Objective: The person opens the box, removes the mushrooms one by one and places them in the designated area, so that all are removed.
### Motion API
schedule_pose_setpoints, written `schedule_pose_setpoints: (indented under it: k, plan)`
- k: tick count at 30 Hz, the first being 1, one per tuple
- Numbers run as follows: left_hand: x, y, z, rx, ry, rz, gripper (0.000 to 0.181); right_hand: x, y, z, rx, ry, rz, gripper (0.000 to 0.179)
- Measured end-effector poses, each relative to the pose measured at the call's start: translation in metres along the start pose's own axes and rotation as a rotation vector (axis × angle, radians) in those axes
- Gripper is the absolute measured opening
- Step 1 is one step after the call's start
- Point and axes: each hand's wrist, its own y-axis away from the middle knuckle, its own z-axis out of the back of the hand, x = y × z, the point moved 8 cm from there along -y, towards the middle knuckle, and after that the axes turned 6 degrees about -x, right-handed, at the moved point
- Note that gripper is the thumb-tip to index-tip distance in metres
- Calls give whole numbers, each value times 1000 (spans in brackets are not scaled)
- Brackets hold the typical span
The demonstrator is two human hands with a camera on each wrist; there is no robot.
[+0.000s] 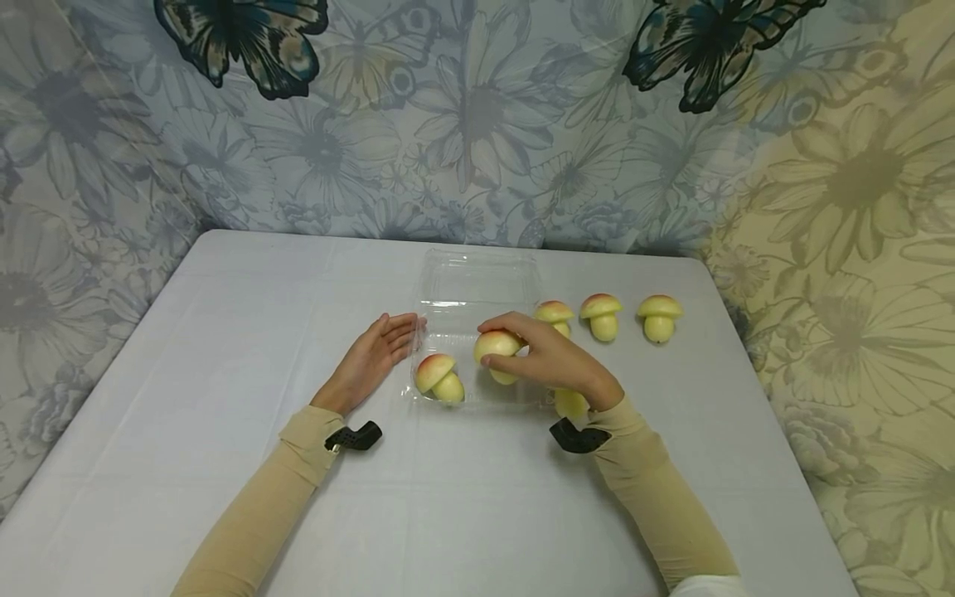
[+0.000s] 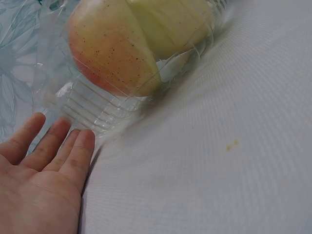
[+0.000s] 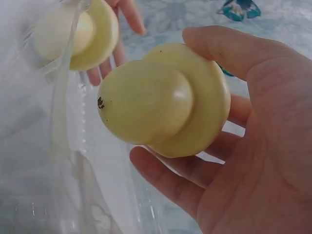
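A clear plastic clamshell box [image 1: 477, 319] lies opened out, its lid toward the back. At its left part sits a yellow toy mushroom with a reddish cap [image 1: 440, 379], tilted; the left wrist view shows this mushroom [image 2: 114, 48] through the plastic. My left hand [image 1: 373, 356] has its fingers extended, the fingertips at the box's left side [image 2: 92, 109]. My right hand [image 1: 548, 356] grips a second mushroom [image 1: 496, 344] by its cap, over the box. In the right wrist view this held mushroom [image 3: 146, 102] points its stem away from the palm.
Behind and right of my right hand stand more mushrooms, one partly hidden [image 1: 554, 313], one nearby [image 1: 601, 317] and one farther right [image 1: 660, 317]. Another mushroom [image 1: 570, 404] shows partly beneath my right wrist. A white cloth covers the table [image 1: 462, 514]; patterned fabric [image 1: 477, 166] hangs behind.
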Motion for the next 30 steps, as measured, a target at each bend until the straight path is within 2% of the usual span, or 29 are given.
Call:
schedule_pose_setpoints:
  k: [9,21,30]
  plan:
    - [0,0,1,-8,19,6,66,7,2,14,-35,49,17,44]
    - [1,1,1,-14,28,10,63,4,6,24,-59,90,19,44]
    - [0,0,0,-17,35,12,63,-2,12,36,-68,66,-3,44]
